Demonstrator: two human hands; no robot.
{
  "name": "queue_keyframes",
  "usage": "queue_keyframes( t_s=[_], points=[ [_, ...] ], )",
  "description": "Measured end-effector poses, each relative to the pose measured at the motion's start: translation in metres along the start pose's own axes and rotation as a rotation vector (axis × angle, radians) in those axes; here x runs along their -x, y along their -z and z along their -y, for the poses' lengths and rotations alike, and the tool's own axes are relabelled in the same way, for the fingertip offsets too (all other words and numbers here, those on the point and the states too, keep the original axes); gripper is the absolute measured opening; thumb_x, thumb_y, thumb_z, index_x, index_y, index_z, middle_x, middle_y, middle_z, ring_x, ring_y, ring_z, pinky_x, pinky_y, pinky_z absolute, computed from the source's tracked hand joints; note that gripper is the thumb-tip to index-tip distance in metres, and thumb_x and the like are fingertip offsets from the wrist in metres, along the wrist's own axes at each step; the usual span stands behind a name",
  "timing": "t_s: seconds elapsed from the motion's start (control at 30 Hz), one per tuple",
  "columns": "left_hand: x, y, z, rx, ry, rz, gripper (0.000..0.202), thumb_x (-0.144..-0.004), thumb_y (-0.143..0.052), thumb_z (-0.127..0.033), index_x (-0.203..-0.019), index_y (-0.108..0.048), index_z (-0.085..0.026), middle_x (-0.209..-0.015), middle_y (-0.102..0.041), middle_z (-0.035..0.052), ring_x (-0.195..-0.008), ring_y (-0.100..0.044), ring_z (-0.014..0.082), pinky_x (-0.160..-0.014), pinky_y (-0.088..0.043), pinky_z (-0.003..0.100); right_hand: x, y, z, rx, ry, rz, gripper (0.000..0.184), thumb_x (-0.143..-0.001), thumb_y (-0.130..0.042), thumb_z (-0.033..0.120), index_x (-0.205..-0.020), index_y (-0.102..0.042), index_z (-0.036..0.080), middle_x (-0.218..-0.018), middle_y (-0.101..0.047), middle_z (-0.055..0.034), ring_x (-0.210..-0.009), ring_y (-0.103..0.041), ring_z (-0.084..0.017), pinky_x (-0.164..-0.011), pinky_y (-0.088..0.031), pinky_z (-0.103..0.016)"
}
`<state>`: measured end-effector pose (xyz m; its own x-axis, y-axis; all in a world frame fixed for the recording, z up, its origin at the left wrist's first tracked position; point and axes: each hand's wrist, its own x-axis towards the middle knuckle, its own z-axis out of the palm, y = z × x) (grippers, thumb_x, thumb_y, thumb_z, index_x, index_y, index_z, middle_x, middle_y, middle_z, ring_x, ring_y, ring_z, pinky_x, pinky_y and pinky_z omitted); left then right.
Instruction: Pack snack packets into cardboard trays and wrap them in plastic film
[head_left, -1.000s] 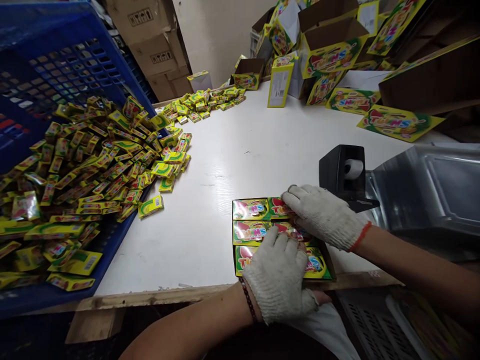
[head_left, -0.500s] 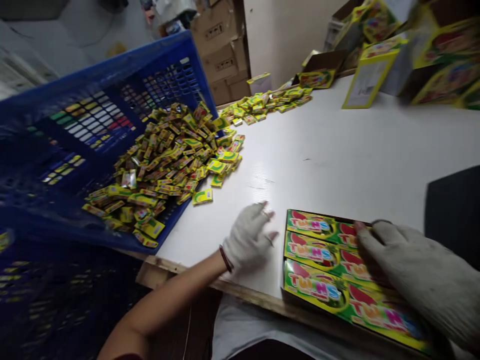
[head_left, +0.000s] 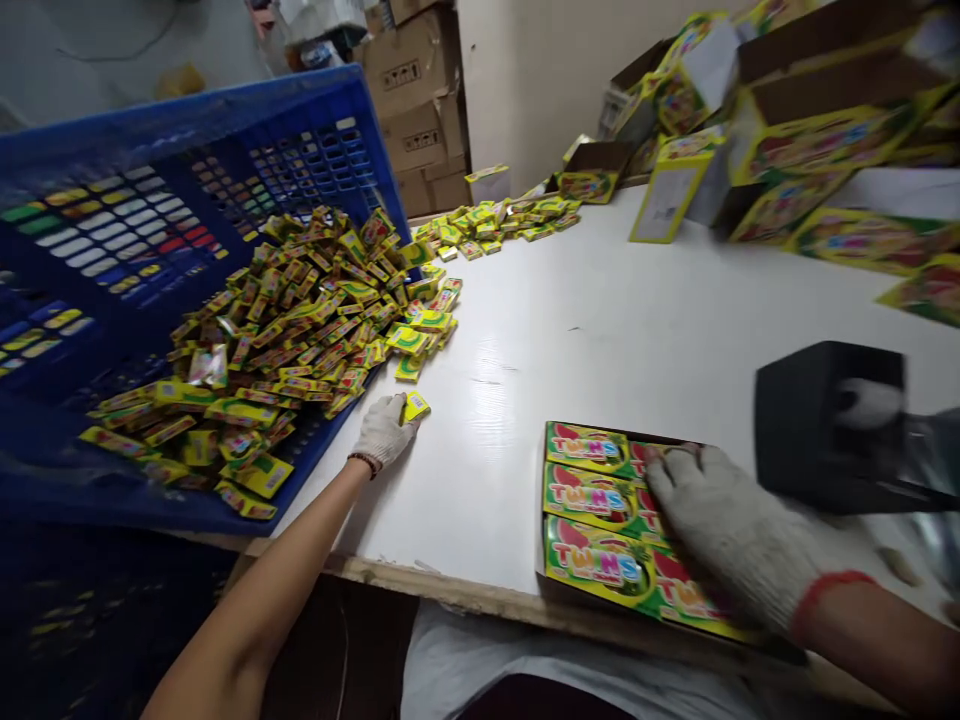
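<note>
Both my hands wear white knit gloves. My left hand reaches out to the left and closes its fingers on a small yellow candy pack lying on the white table, just off the spill of packs. My right hand lies flat with fingers spread on a filled display box of yellow-green packs at the table's near edge.
A tilted blue plastic crate at the left spills several small candy packs onto the table. A black tape dispenser stands to the right. More packs and open printed cartons lie at the back. Brown boxes are stacked behind.
My left hand left the display box and moved left across the table to a loose pack by the crate. My right hand stays on the box. The view swung left.
</note>
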<state>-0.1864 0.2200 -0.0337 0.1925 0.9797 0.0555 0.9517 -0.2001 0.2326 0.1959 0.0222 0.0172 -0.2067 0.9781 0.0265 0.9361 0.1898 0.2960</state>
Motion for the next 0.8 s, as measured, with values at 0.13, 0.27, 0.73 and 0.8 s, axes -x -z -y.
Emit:
queue_keyframes(
  t_s=[0.13, 0.27, 0.73, 0.8],
  points=[
    [0.021, -0.021, -0.025, 0.193, -0.017, -0.059, 0.049, -0.085, -0.061, -0.032, -0.129, -0.052, -0.014, -0.121, -0.062, 0.0151, -0.116, -0.057, 0.0298, -0.105, -0.043, 0.041, 0.000, 0.009, 0.012, 0.162, -0.011, 0.058, 0.041, -0.083, -0.048, 0.002, -0.118, -0.069, 0.004, -0.099, -0.071, -0.0239, -0.089, -0.067, -0.033, -0.078, -0.056, -0.044],
    [0.037, -0.032, -0.043, 0.389, -0.024, -0.065, 0.047, -0.080, -0.065, -0.034, -0.122, -0.058, -0.015, -0.119, -0.063, 0.0158, -0.119, -0.055, 0.0334, -0.110, -0.040, 0.048, -0.002, 0.009, 0.023, 0.177, -0.099, 0.137, 0.046, -0.085, -0.043, -0.001, -0.124, -0.066, 0.005, -0.105, -0.072, -0.0234, -0.087, -0.069, -0.031, -0.074, -0.057, -0.041],
    [0.083, 0.045, -0.202, 1.414, -0.234, 0.605, 0.062, -0.090, -0.049, -0.070, -0.108, -0.068, -0.014, -0.111, -0.073, 0.0122, -0.099, -0.069, 0.0247, -0.090, -0.056, 0.037, -0.005, 0.064, 0.002, -0.596, 0.100, -0.335, 0.063, -0.091, -0.044, 0.017, -0.153, -0.035, 0.019, -0.144, -0.052, -0.0183, -0.132, -0.053, -0.029, -0.102, -0.052, -0.043],
    [0.086, 0.040, -0.220, 1.249, -0.422, 0.542, 0.058, -0.095, -0.040, -0.067, -0.110, -0.069, -0.019, -0.115, -0.072, 0.0085, -0.107, -0.067, 0.0249, -0.099, -0.052, 0.040, 0.002, 0.067, -0.001, -0.716, 0.164, -0.314, 0.054, -0.093, -0.043, 0.018, -0.147, -0.045, 0.027, -0.131, -0.062, -0.0140, -0.117, -0.063, -0.026, -0.093, -0.056, -0.038]
  ],
)
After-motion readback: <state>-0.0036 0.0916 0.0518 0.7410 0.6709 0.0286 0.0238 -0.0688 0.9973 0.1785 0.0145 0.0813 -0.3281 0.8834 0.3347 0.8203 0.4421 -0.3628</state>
